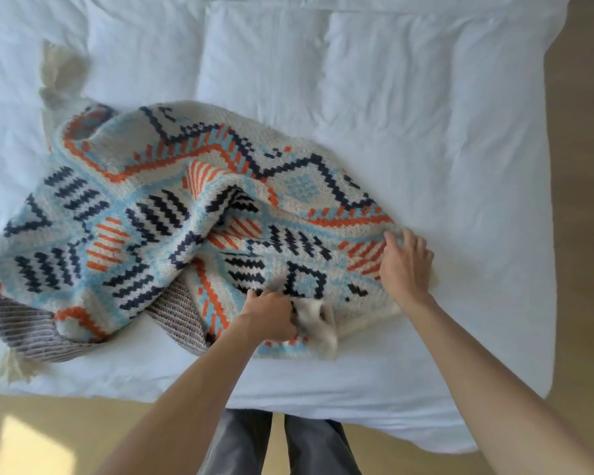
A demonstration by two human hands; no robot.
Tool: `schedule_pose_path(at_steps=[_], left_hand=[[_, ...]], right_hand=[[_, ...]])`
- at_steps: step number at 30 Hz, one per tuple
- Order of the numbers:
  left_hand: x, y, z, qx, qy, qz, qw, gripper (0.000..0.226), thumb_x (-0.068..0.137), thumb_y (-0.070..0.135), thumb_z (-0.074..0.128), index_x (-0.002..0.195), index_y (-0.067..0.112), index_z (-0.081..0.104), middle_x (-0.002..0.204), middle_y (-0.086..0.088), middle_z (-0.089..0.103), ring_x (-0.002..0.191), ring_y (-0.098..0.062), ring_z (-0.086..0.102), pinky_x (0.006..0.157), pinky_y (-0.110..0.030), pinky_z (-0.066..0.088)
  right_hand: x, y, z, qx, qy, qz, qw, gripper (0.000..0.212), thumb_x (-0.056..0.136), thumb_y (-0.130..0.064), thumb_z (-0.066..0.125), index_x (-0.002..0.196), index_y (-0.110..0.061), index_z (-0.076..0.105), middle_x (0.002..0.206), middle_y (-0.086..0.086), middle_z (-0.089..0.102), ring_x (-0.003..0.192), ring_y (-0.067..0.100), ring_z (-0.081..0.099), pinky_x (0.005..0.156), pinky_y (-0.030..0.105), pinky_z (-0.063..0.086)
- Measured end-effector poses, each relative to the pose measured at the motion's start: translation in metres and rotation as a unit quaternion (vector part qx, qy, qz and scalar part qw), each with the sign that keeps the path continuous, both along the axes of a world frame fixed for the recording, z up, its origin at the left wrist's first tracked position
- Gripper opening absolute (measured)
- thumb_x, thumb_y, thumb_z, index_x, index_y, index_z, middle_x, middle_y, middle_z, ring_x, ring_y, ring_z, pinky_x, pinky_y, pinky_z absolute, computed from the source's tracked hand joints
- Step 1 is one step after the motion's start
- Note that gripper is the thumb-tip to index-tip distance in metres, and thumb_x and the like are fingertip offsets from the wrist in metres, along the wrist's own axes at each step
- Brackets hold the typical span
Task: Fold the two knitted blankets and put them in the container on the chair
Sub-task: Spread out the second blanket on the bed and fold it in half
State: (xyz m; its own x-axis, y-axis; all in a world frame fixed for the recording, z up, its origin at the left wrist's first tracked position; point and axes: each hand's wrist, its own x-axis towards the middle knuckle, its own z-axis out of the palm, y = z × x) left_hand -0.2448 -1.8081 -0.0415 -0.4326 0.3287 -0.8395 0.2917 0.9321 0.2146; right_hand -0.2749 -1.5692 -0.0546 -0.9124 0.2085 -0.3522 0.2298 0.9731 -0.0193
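Status: early, nothing folded yet as far as I can see. Patterned blanket [144, 200] (orange, navy, pale blue on cream) lies crumpled in a heap across the near half of the bed [426, 114], with ridges and a deep crease through the middle. Grey blanket [21, 320], ribbed knit, sits underneath it and pokes out at the near left corner and again just left of the left hand, so the two are stacked and not separated. Left hand [271, 318] is clamped on a bunch of the patterned blanket at its near edge, right beside a cream tassel [318, 320]. Right hand [407, 265] is on the same blanket's right edge, fingers bent onto the fabric; thumb is hidden, so I can't tell if it's actually pinching or just resting. The hands are apart, both on the near right part of the blanket. My read: this is the step of finding corners or edges to spread the top blanket flat before the first fold. Left to do: flatten and fold the patterned one, pull out and fold the grey one, carry both over. Container and chair are not in view, so nothing is stowed that I can confirm. Risk: lifting the top one may drag the grey one with it.
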Motion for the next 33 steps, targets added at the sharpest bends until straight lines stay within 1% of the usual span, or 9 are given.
schedule_pose_path(at_steps=[2, 5, 8, 12, 15, 20, 24, 29, 33], left_hand=[[-0.013, 0.008, 0.001, 0.016, -0.013, 0.047, 0.999, 0.02, 0.086, 0.021, 0.043, 0.068, 0.018, 0.049, 0.07, 0.006, 0.049, 0.066, -0.01, 0.052, 0.076, -0.032, 0.05], [-0.048, 0.025, 0.007, 0.069, 0.081, 0.125, 0.986, 0.017, 0.085, 0.005, 0.038, 0.085, 0.019, 0.048, 0.069, 0.004, 0.048, 0.051, -0.007, 0.042, 0.041, -0.017, 0.035], [-0.085, 0.042, 0.009, 0.13, 0.184, 0.139, 0.964, 0.024, 0.089, 0.004, 0.041, 0.111, 0.007, 0.05, 0.094, -0.006, 0.056, 0.074, -0.017, 0.056, 0.055, -0.023, 0.047], [-0.138, 0.066, 0.009, 0.159, 0.25, 0.108, 0.949, 0.032, 0.088, 0.008, 0.047, 0.12, 0.009, 0.046, 0.121, -0.011, 0.05, 0.109, -0.025, 0.049, 0.083, -0.035, 0.052], [-0.17, 0.085, 0.004, 0.136, 0.257, 0.063, 0.955, 0.046, 0.084, 0.005, 0.048, 0.129, 0.01, 0.039, 0.131, -0.016, 0.039, 0.117, -0.03, 0.043, 0.092, -0.042, 0.048], [-0.201, 0.091, -0.013, 0.086, 0.205, 0.009, 0.975, 0.068, 0.075, -0.006, 0.056, 0.134, 0.018, 0.032, 0.14, -0.013, 0.021, 0.113, -0.031, 0.043, 0.08, -0.037, 0.055], [-0.227, 0.086, -0.017, 0.05, 0.242, 0.011, 0.969, 0.039, 0.086, 0.002, 0.053, 0.123, 0.009, 0.044, 0.131, -0.016, 0.035, 0.104, -0.029, 0.051, 0.078, -0.036, 0.054], [-0.301, 0.113, 0.016, 0.123, 0.397, 0.146, 0.898, 0.023, 0.09, 0.004, 0.049, 0.112, 0.006, 0.042, 0.115, -0.018, 0.041, 0.064, -0.03, 0.05, 0.055, -0.04, 0.044], [-0.346, 0.125, 0.029, 0.147, 0.418, 0.233, 0.866, 0.036, 0.086, -0.003, 0.05, 0.119, 0.006, 0.039, 0.123, -0.019, 0.036, 0.066, -0.031, 0.051, 0.054, -0.036, 0.043]], right_hand=[[-0.007, 0.0, -0.006, -0.021, -0.011, 0.037, 0.999, 0.031, 0.093, -0.012, 0.048, 0.123, -0.009, 0.056, 0.132, 0.014, 0.049, 0.121, 0.031, 0.041, 0.101, 0.043, 0.033], [-0.011, -0.009, -0.009, -0.122, 0.027, 0.024, 0.992, 0.017, 0.094, -0.011, 0.046, 0.106, -0.007, 0.057, 0.103, 0.01, 0.059, 0.09, 0.025, 0.053, 0.078, 0.032, 0.044], [-0.019, -0.013, -0.008, -0.179, 0.077, -0.053, 0.979, 0.012, 0.092, -0.007, 0.046, 0.102, -0.008, 0.052, 0.098, 0.01, 0.056, 0.071, 0.021, 0.053, 0.056, 0.024, 0.038], [-0.032, -0.017, -0.008, -0.174, 0.038, -0.117, 0.977, 0.04, 0.091, -0.026, 0.056, 0.126, -0.011, 0.044, 0.116, 0.012, 0.05, 0.074, 0.021, 0.062, 0.059, 0.026, 0.052], [-0.032, -0.031, -0.008, -0.16, -0.012, -0.092, 0.983, 0.039, 0.09, -0.019, 0.057, 0.125, -0.01, 0.042, 0.11, 0.01, 0.052, 0.069, 0.018, 0.059, 0.06, 0.032, 0.056], [-0.039, -0.034, -0.004, -0.168, 0.008, -0.023, 0.986, 0.025, 0.088, 0.001, 0.055, 0.112, -0.006, 0.053, 0.103, 0.011, 0.052, 0.057, 0.016, 0.051, 0.051, 0.028, 0.049], [-0.088, 0.001, 0.009, -0.155, 0.122, -0.029, 0.98, 0.014, 0.085, -0.003, 0.052, 0.099, -0.002, 0.056, 0.093, 0.013, 0.05, 0.066, 0.02, 0.046, 0.05, 0.028, 0.039], [-0.179, 0.041, 0.027, -0.076, 0.298, -0.019, 0.951, 0.013, 0.077, 0.009, 0.052, 0.086, 0.001, 0.057, 0.087, 0.02, 0.051, 0.078, 0.031, 0.05, 0.057, 0.032, 0.043], [-0.234, 0.053, 0.026, -0.115, 0.302, -0.019, 0.946, 0.027, 0.084, -0.003, 0.06, 0.111, -0.005, 0.058, 0.114, 0.019, 0.048, 0.104, 0.029, 0.048, 0.084, 0.03, 0.045]])
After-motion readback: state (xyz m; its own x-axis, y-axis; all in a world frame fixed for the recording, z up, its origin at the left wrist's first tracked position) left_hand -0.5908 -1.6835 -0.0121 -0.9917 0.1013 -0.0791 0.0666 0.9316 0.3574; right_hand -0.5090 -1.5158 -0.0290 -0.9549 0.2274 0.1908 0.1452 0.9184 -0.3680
